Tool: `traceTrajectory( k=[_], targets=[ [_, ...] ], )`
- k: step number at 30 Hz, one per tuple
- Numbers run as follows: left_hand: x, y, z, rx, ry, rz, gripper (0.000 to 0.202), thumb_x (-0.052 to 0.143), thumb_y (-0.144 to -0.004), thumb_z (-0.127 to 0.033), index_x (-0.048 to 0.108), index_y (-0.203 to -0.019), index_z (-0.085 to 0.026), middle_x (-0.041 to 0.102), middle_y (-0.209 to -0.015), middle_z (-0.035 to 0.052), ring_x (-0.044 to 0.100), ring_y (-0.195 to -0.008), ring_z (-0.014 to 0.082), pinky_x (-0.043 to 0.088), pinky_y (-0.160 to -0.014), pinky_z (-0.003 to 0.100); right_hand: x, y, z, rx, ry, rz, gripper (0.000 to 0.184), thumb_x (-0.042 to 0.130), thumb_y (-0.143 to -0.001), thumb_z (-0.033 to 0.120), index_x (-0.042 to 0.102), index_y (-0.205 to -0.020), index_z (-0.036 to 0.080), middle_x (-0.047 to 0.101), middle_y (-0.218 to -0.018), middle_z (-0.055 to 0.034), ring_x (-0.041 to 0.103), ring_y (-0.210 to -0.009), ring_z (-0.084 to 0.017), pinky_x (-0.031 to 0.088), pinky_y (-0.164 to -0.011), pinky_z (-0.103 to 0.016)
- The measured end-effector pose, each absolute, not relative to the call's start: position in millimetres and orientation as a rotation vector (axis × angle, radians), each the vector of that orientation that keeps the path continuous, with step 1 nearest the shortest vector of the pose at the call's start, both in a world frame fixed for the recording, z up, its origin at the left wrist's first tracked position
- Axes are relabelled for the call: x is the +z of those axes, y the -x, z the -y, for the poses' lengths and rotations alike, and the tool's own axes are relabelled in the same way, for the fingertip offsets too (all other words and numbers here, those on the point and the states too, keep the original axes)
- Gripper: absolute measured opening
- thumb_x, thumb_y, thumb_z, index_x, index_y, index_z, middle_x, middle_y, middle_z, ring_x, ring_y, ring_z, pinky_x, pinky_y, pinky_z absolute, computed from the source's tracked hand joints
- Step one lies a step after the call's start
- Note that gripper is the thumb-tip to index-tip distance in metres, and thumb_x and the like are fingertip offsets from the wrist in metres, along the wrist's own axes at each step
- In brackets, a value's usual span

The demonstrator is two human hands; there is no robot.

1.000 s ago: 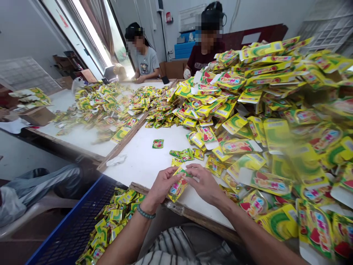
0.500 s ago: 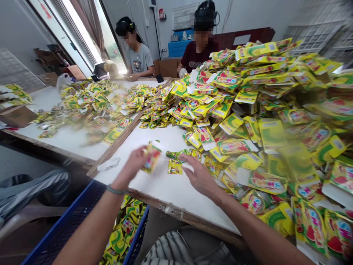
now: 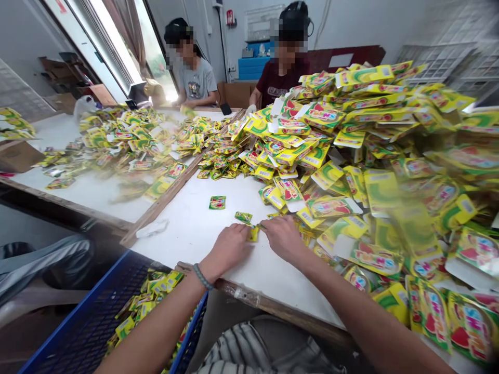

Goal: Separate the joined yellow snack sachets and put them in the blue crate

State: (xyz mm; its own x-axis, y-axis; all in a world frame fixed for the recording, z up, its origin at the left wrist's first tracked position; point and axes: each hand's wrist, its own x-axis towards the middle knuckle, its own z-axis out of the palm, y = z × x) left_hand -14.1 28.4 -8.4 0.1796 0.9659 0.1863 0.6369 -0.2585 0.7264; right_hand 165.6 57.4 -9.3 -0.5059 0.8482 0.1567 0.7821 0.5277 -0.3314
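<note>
My left hand [image 3: 228,248] and my right hand [image 3: 283,236] rest close together on the white table [image 3: 202,228], fingers curled. Between them shows a small yellow sachet [image 3: 253,233]; both hands pinch at it. Two more small green sachets lie just beyond, one [image 3: 244,216] near my fingers and one [image 3: 217,202] further left. A big heap of yellow and green printed packets [image 3: 374,156] rises right of my right hand and reaches past my forearm.
A blue crate [image 3: 97,317] holding several yellow packets stands below the table's near edge at left. A second table [image 3: 89,192] at left carries more packets. Two people sit at the far end. A crumpled white scrap [image 3: 152,227] lies near the table's left edge.
My left hand, which was raised holding a packet over the left side, has come back down to the table without it. Both hands now meet at a small sachet.
</note>
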Motion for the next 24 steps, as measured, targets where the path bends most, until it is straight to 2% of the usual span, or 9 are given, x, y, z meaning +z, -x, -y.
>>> traceTrajectory(
  k=[3, 7, 11, 15, 20, 24],
  targets=[
    [-13.9, 11.2, -30.2, 0.783, -2.000, -1.538, 0.023, 0.056, -0.070, -0.005, 0.067, -0.086, -0.017, 0.070, -0.084, 0.0133, 0.063, -0.088, 0.0316, 0.042, -0.084, 0.041, -5.4, -176.8, -44.6, 0.483, 1.412, 2.201, 0.022, 0.046, -0.092, 0.027, 0.065, -0.086, 0.018, 0.067, -0.086, -0.0085, 0.059, -0.082, -0.021, 0.039, -0.073, -0.030],
    [-8.4, 16.2, -38.3, 0.794, -1.767, -1.639, 0.019, 0.058, -0.077, -0.018, 0.062, -0.095, -0.015, 0.066, -0.069, 0.0089, 0.065, -0.073, 0.0280, 0.046, -0.072, 0.037, -12.1, -187.3, -33.6, 0.720, 1.467, 1.833, 0.025, 0.053, -0.087, 0.040, 0.065, -0.088, 0.018, 0.067, -0.086, -0.0052, 0.059, -0.079, -0.020, 0.042, -0.071, -0.030],
    [-8.0, 8.3, -27.1, 0.927, -1.131, -1.301, 0.034, 0.071, -0.070, -0.032, 0.058, -0.096, -0.015, 0.071, -0.081, 0.0076, 0.066, -0.071, 0.0208, 0.048, -0.061, 0.028, -21.6, -188.4, -32.0, 1.078, 1.376, 1.607, 0.032, 0.059, -0.078, 0.050, 0.063, -0.076, 0.019, 0.064, -0.070, -0.0016, 0.056, -0.068, -0.018, 0.043, -0.063, -0.030],
    [-7.8, -8.5, -9.0, 0.964, -0.898, -1.121, 0.047, 0.080, -0.062, -0.032, 0.057, -0.098, -0.013, 0.073, -0.082, 0.0068, 0.066, -0.067, 0.0167, 0.048, -0.061, 0.025, -22.0, -184.5, -31.6, 1.381, 1.238, 1.287, 0.037, 0.070, -0.065, 0.053, 0.060, -0.076, 0.020, 0.063, -0.067, -0.0001, 0.056, -0.063, -0.017, 0.045, -0.059, -0.029],
    [0.4, -28.5, -0.2, 1.061, -0.840, -1.038, 0.042, 0.078, -0.064, -0.030, 0.063, -0.098, -0.013, 0.073, -0.089, 0.0070, 0.066, -0.077, 0.0169, 0.048, -0.069, 0.025, -20.8, -183.4, -28.8, 1.305, 1.283, 1.238, 0.034, 0.072, -0.063, 0.051, 0.055, -0.068, 0.022, 0.055, -0.058, 0.0037, 0.048, -0.051, -0.013, 0.039, -0.047, -0.025],
    [2.9, -35.3, -2.0, 1.047, -0.876, -1.035, 0.042, 0.079, -0.064, -0.032, 0.063, -0.098, -0.012, 0.073, -0.091, 0.0074, 0.066, -0.079, 0.0179, 0.048, -0.072, 0.027, -23.2, -183.7, -26.9, 1.288, 1.273, 1.274, 0.030, 0.069, -0.067, 0.050, 0.058, -0.072, 0.022, 0.058, -0.059, 0.0033, 0.049, -0.051, -0.013, 0.040, -0.046, -0.025]
  ],
)
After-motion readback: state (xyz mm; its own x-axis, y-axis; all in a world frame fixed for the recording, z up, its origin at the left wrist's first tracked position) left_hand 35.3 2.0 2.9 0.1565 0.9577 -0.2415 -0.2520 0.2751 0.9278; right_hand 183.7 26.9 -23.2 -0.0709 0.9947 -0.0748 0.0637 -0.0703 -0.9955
